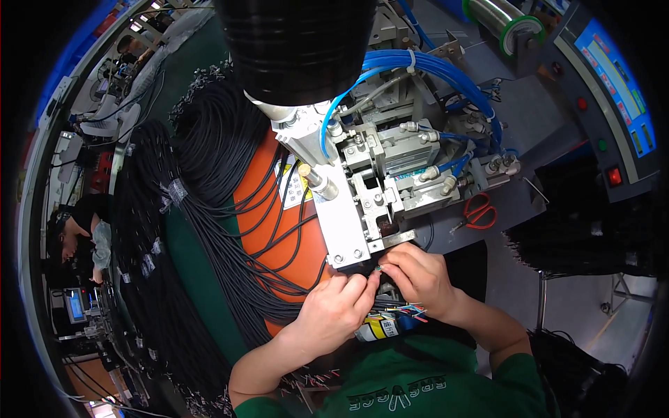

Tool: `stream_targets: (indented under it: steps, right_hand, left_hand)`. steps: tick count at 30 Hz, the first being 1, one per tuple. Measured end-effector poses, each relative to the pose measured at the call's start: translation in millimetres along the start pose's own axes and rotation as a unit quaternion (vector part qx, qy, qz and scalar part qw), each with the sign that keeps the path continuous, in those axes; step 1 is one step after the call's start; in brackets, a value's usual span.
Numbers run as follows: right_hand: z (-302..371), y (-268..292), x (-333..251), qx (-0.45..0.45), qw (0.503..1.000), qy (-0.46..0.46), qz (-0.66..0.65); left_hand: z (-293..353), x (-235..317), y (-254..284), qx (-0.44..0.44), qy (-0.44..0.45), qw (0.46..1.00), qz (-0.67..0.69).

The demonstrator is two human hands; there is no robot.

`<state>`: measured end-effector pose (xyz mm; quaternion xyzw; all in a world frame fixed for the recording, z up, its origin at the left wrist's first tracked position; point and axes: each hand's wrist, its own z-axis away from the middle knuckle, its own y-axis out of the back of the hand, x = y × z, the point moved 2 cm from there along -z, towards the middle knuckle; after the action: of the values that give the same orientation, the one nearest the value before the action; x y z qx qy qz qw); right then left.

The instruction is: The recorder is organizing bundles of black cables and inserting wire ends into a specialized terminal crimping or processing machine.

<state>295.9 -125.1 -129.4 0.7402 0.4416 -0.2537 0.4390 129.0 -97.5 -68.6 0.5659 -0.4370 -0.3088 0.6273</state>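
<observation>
Both my hands meet just in front of a metal machine head (341, 219), their fingertips close under its front edge. My left hand (333, 310) is closed in a pinch. Facing it, my right hand (421, 280) pinches too, thumb and forefinger together. A tiny greenish piece (378, 268) shows between the fingertips; its kind is too small to tell. Black cables (230, 268) run from the left toward my left hand and partly pass behind it. Below the hands, thin coloured wire ends (408, 308) stick out beside a yellow-and-white label (380, 329).
Orange-red scissors (479, 212) lie right of the machine. Blue air hoses (456, 76) arch behind it, near a wire spool (512, 31). At the far right stands a control panel with a screen (617, 87). More cable bundles (219, 129) pile up at left; another person (73, 233) works beyond.
</observation>
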Motion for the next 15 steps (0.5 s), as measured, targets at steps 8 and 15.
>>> stream_targets:
  steps: [8, 15]
  right_hand:
    - [-7.8, 3.5, -18.7, -0.064, 0.987, -0.028, 0.148]
    - [0.3, 6.3, -3.2, -0.066, 0.987, -0.144, -0.03]
  left_hand:
    - [-2.0, 0.4, -0.5, -0.008, 0.004, 1.0, -0.015]
    - [-5.9, 0.2, 6.2, 0.004, 0.006, 1.0, -0.008]
